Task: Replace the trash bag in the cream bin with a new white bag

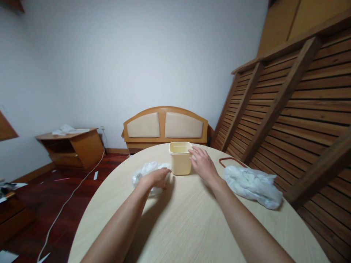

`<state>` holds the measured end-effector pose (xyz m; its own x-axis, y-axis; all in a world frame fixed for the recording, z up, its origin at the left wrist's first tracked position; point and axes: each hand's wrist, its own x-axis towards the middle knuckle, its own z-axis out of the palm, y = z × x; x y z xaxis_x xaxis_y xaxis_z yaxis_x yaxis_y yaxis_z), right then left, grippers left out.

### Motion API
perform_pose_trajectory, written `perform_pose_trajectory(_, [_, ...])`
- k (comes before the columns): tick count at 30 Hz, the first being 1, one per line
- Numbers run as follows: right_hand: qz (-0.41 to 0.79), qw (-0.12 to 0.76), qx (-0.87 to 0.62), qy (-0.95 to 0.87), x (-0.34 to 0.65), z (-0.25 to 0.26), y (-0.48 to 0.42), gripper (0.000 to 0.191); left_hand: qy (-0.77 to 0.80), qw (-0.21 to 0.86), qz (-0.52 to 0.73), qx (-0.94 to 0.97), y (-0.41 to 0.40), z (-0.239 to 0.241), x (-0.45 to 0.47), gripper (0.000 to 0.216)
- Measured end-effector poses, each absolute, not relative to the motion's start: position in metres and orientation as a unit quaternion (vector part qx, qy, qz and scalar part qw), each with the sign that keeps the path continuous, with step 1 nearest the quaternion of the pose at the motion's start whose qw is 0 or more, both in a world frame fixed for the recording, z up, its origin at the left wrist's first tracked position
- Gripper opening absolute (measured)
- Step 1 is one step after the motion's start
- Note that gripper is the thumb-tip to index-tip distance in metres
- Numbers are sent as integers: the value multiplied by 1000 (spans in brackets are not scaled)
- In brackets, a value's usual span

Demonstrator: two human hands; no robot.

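A small pale yellow bin [180, 157] stands upright and empty on a round light wooden table [192, 223]. My right hand [202, 163] reaches to the bin's right side with fingers stretched out, touching or almost touching its wall. My left hand [157, 178] lies on a crumpled clear plastic bag [147, 171] just left of the bin, fingers curled down onto the plastic. A second, larger heap of white plastic bags [252, 185] lies on the table to the right of my right forearm.
A reddish-brown ring [229, 161] lies on the table behind the right heap. Slatted wooden bed frames [287, 109] lean on the right wall. A padded headboard [165, 126] stands behind the table, a low wooden cabinet [72, 146] at left, a white cable [68, 199] on the floor.
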<state>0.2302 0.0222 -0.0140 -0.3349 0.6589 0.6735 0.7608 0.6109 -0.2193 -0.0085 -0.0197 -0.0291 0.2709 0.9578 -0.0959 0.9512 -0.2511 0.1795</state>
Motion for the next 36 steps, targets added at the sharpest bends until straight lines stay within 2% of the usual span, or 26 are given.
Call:
perform_pose_trajectory(4, [-69, 383, -415, -822, 229, -24, 29, 32, 627, 59, -6, 776, -25, -23, -8, 90])
perform_pose_trajectory(6, [-71, 391, -404, -824, 230, -23, 29, 26, 645, 48, -27, 762, -27, -20, -8, 88])
perform_pose_trajectory(11, [-65, 382, -397, -832, 234, -11, 20, 18, 667, 45, -81, 740, -33, -13, -5, 66])
perform_pose_trajectory(16, [-48, 336, -418, -843, 235, -1, 10, 15, 667, 59, -105, 735, -36, -8, 0, 57])
perform_pose_trajectory(23, [-39, 287, -433, -854, 243, 9, 2, 15, 660, 62, -123, 738, -42, -5, 9, 24])
perform_pose_trajectory(33, [-52, 223, -443, -867, 275, 25, -1, 10, 652, 38, -88, 752, -59, 19, 8, 25])
perform_pose_trajectory(36, [-52, 217, -444, -868, 277, 31, -6, 9, 654, 44, -101, 749, -60, 18, 13, 34])
